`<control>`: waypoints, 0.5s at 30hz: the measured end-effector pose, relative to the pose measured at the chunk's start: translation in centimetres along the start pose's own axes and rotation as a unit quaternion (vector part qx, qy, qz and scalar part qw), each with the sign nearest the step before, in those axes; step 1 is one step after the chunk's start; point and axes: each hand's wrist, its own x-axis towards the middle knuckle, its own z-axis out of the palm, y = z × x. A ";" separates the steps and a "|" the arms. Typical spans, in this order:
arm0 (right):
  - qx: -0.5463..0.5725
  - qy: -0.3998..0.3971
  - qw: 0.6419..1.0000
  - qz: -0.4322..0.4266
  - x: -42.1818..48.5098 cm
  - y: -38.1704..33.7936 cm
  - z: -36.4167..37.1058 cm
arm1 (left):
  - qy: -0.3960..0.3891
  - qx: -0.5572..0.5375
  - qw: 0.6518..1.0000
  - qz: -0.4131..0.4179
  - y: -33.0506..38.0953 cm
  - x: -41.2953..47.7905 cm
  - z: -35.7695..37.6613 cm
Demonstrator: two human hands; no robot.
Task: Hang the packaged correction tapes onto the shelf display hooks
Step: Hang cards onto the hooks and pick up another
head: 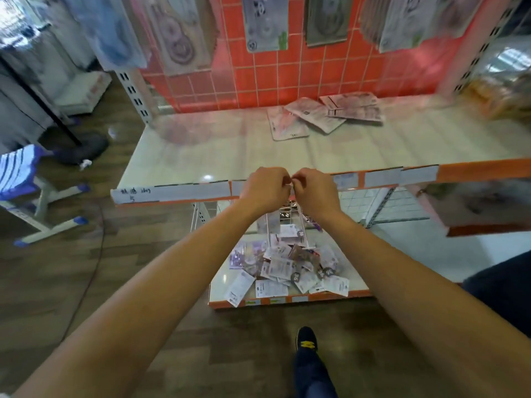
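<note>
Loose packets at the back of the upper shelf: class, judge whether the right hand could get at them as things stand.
Probably yes. The packets lie in the open, with bare shelf between them and the right hand. But its fingers are curled against the left hand, seemingly busy.

Bare forearms (172, 268) — navy trousers (311, 374), dark shoe (307, 338) w/ yellow marks

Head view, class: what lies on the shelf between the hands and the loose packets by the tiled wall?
Only bare shelf from left hand and right hand to the packets, head view.
</note>
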 end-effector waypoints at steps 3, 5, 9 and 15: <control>0.003 0.019 1.000 -0.004 3.8 1.0 -0.5 | 0.041 -0.016 0.999 -0.003 0.2 3.3 -0.2; 0.000 0.021 1.000 0.001 6.4 1.7 -0.9 | 0.050 -0.016 0.999 -0.007 0.2 5.8 -0.5; -0.017 -0.012 1.000 0.002 11.0 3.0 -1.4 | 0.039 -0.005 0.998 -0.045 -0.1 10.0 -0.3; -0.028 -0.020 0.999 0.004 14.3 4.0 -0.3 | -0.009 0.039 0.996 -0.073 -1.3 12.0 0.8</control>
